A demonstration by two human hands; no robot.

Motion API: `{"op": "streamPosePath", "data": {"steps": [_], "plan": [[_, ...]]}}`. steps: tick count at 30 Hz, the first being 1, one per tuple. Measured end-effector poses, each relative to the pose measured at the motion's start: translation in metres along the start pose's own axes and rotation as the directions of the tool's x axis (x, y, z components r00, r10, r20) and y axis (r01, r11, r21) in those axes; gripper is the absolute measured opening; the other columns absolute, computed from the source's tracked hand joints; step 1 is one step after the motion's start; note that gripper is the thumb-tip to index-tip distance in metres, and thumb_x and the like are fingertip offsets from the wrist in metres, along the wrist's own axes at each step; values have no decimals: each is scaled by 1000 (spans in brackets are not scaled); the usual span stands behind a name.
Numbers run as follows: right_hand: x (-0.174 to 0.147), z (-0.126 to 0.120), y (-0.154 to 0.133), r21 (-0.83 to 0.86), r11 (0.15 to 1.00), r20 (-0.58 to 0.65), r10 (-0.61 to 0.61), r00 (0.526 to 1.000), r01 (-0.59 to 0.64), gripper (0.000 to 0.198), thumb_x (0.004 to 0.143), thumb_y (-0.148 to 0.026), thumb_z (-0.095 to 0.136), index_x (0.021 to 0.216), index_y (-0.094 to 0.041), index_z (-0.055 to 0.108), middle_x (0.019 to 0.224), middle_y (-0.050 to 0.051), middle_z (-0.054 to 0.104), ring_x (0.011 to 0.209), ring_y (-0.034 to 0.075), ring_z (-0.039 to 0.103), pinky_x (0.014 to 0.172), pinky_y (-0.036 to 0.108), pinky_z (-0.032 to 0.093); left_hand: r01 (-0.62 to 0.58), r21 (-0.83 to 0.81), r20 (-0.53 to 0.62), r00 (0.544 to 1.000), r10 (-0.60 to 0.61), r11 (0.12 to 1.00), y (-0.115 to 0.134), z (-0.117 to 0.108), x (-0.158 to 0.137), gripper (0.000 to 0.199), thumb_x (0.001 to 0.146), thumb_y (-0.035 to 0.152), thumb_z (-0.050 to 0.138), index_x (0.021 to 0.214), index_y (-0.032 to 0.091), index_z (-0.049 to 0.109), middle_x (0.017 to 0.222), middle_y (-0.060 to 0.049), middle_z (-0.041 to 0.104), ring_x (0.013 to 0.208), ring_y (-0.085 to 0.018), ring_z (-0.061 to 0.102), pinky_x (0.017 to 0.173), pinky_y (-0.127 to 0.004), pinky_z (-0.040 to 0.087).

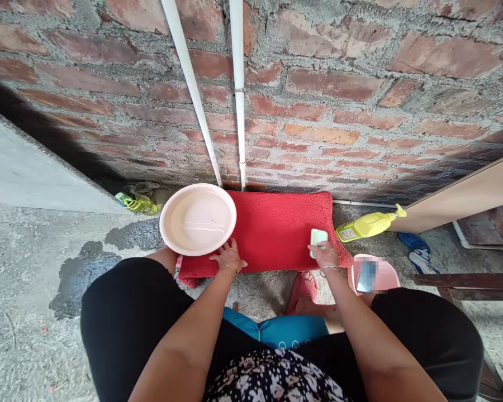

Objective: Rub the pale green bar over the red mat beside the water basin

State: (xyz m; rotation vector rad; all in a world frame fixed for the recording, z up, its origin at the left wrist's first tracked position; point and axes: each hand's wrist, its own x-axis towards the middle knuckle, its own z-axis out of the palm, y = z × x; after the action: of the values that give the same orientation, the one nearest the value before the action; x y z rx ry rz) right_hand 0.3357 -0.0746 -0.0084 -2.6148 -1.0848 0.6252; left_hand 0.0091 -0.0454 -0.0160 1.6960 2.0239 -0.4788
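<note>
A red textured mat (276, 223) lies spread before me, its near left corner folded or bunched. Fingers spread, my left hand (229, 257) rests on the mat's near edge, just beside a pale pink basin (198, 220) with water in it. The basin covers the mat's left end. At the mat's right side, my right hand (327, 255) is closed round a pale green rounded block (318, 239), which is against or just above the red surface. Whether the block is soap or a brush back I cannot tell.
A yellow pump bottle (366, 225) lies tilted right of the mat, near a small pink tub (392, 273) with a dark blue object. Another yellow-green bottle (140, 204) is left of the basin. White pipes (240, 111) run down the brick wall (318, 84). The concrete floor has wet patches.
</note>
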Motion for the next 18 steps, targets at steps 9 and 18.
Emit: {"op": "streamPosePath", "data": {"steps": [9,18], "plan": [[-141,88,-119,-76,840,426,-460,779,537,34,67,-45,66,95,-27,59,97,0,51,79,14,53,65,23,35,79,-280,-44,994,-95,957,-29,-7,-7,52,79,15,42,129,30,43,139,-5,42,127,-26,36,94,-49,39],[-94,45,-61,-238,819,352,-428,832,522,34,65,-36,66,96,-23,60,102,4,52,86,17,53,71,25,38,103,-295,-9,994,-110,950,-30,-15,-9,45,79,16,43,121,28,52,127,-9,52,122,-29,42,88,-44,43]]}}
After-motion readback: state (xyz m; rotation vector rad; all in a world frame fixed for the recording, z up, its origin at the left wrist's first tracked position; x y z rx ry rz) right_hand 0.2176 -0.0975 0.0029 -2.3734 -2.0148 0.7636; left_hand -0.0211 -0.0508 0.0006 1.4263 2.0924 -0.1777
